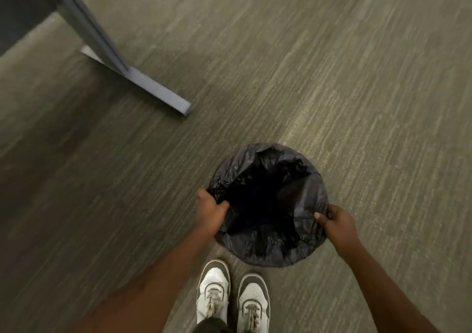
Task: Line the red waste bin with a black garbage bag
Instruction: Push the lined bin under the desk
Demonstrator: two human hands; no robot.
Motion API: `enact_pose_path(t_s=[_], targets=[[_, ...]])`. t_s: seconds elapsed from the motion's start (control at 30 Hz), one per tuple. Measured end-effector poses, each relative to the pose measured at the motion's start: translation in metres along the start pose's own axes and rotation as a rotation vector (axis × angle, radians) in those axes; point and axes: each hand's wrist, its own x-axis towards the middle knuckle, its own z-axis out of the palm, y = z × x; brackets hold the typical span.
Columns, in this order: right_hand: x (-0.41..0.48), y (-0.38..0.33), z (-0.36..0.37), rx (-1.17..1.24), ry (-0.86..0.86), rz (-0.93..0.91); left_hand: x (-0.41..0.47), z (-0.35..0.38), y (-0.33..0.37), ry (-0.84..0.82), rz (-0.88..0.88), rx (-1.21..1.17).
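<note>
Grey carpeted floor [332, 77], metal furniture leg [143, 80] far left. Black garbage bag [304, 200] drapes the round bin, hiding it entirely, just ahead of two white shoes [213, 292]. Left hand [210, 211] and right hand [337, 221] each clench bag film at opposite rim sides.

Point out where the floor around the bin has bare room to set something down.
Carpet right of and beyond the black bag lies bare, as does the stretch between it and the grey desk foot. Crowded: near side, with both hands and shoes.
</note>
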Motion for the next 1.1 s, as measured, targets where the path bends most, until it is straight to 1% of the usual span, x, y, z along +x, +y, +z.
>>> enact_pose_path(t_s=[0.2, 0.3, 0.43, 0.53, 0.63, 0.7, 0.87, 1.03, 1.1], targets=[[0.043, -0.122, 0.085, -0.188, -0.098, -0.228, 0.043, -0.1, -0.023, 0.227, -0.122, -0.097], [0.059, -0.179, 0.131, -0.238, -0.139, -0.328, 0.068, -0.14, -0.042, 0.306, -0.124, -0.133], [0.077, -0.243, 0.183, -0.279, -0.196, -0.426, 0.102, -0.179, -0.059, 0.362, -0.194, -0.169], [0.091, -0.28, 0.212, -0.372, -0.214, -0.462, 0.127, -0.2, -0.065, 0.389, -0.209, -0.165], [0.102, -0.303, 0.231, -0.345, -0.264, -0.494, 0.147, -0.214, -0.069, 0.403, -0.211, -0.145], [0.109, -0.311, 0.242, -0.339, -0.268, -0.502, 0.158, -0.221, -0.071, 0.411, -0.218, -0.164], [0.122, -0.327, 0.267, -0.452, -0.228, -0.54, 0.169, -0.224, -0.077, 0.374, -0.244, -0.144], [0.129, -0.331, 0.274, -0.531, -0.198, -0.536, 0.158, -0.211, -0.08, 0.386, -0.255, -0.155], [0.132, -0.333, 0.272, -0.608, -0.178, -0.54, 0.15, -0.201, -0.079, 0.402, -0.269, -0.184]])
